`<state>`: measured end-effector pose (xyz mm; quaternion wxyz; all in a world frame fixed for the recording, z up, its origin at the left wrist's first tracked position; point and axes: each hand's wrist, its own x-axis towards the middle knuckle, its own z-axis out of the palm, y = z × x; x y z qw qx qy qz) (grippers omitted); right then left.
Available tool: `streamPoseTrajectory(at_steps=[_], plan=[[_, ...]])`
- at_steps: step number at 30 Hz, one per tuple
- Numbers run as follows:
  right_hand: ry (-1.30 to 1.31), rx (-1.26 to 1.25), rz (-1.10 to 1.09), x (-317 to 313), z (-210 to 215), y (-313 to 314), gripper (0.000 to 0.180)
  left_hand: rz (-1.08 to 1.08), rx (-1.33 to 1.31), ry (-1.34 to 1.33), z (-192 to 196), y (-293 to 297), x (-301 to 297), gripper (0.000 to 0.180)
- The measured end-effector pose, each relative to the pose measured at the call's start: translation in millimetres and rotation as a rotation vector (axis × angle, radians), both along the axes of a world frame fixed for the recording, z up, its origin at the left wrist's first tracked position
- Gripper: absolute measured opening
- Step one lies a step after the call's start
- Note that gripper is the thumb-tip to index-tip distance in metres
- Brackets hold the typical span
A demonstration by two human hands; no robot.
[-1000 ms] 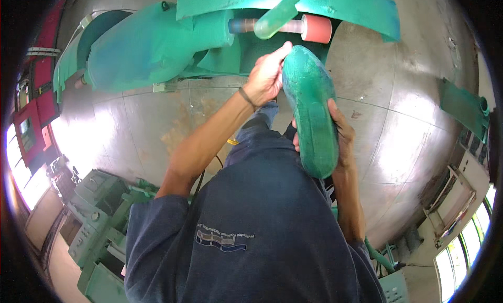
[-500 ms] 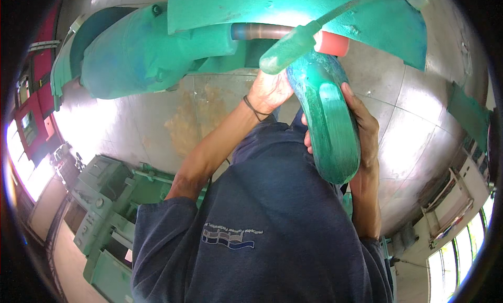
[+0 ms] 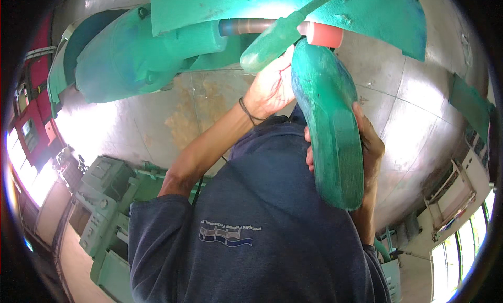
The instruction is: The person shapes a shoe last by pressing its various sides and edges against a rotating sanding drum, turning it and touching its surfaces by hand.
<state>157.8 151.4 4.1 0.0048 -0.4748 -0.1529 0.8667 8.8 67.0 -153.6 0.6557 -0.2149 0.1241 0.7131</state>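
Observation:
A green, sole-shaped shoe last [image 3: 335, 130] is held between my hands, its broad flat face toward me and its narrower end at the pink sanding roller [image 3: 326, 34]. Around its middle wraps my right hand [image 3: 370, 136], thumb on the right edge and fingertips showing at the left edge. My left hand [image 3: 272, 87] lies along the far left side, palm up, supporting the last; its fingers are partly hidden behind the lamp and the last. Whether the last touches the roller is hard to make out. A dark band circles my left wrist.
Above my left hand hangs a green-coated lamp [image 3: 272, 43] on a flexible arm. The green motor housing [image 3: 126, 59] with a metal shaft [image 3: 246, 26] carries the roller, under a green hood [image 3: 367, 14]. Another green machine [image 3: 102, 208] stands at lower left. The floor [image 3: 408, 130] is tiled.
The last's near end has swung down toward me and its flat face shows more fully. My right hand has moved slightly down with it; the view has shifted a little.

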Motion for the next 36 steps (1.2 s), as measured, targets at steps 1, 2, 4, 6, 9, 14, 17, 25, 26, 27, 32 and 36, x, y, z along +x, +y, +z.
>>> streamPoseTrajectory(at_steps=[1, 2, 4, 6, 9, 14, 17, 25, 26, 27, 32, 36], plan=[[-0.004, -0.007, 0.015, -2, -5, 4, 0.067, 0.025, 0.070, 0.001, -4, 2, -3, 0.044], [0.032, -0.015, 0.020, -4, -10, 6, 0.067, 0.043, 0.057, 0.019, -7, 4, -5, 0.044], [0.010, 0.067, 0.052, -6, -18, 10, 0.067, 0.075, 0.186, 0.006, -12, 7, -8, 0.044], [0.019, 0.036, 0.044, -3, -17, 9, 0.067, 0.094, 0.226, 0.006, -12, 8, -8, 0.045], [0.023, 0.016, 0.030, 8, -8, 5, 0.068, 0.090, 0.162, -0.007, -4, 4, -1, 0.045], [0.082, 0.005, -0.012, 12, 0, 3, 0.068, -0.009, 0.175, -0.074, 1, 2, 4, 0.045], [0.063, -0.004, 0.030, 0, -12, 14, 0.066, 0.087, 0.101, -0.012, -9, 10, -3, 0.047], [-0.020, 0.054, 0.064, 12, 5, 8, 0.065, 0.034, 0.187, -0.116, 1, 1, 11, 0.046], [-0.016, 0.056, 0.075, 13, 6, 8, 0.065, 0.034, 0.176, -0.127, 2, 0, 12, 0.046], [-0.034, 0.067, 0.087, 12, 4, 9, 0.065, 0.040, 0.180, -0.125, 1, 1, 12, 0.046], [-0.070, 0.090, 0.169, -6, -24, 20, 0.064, 0.170, 0.129, -0.086, -18, 9, 0, 0.043], [-0.080, 0.181, 0.197, 0, -29, 18, 0.063, 0.160, 0.185, -0.129, -19, 6, 2, 0.041]])
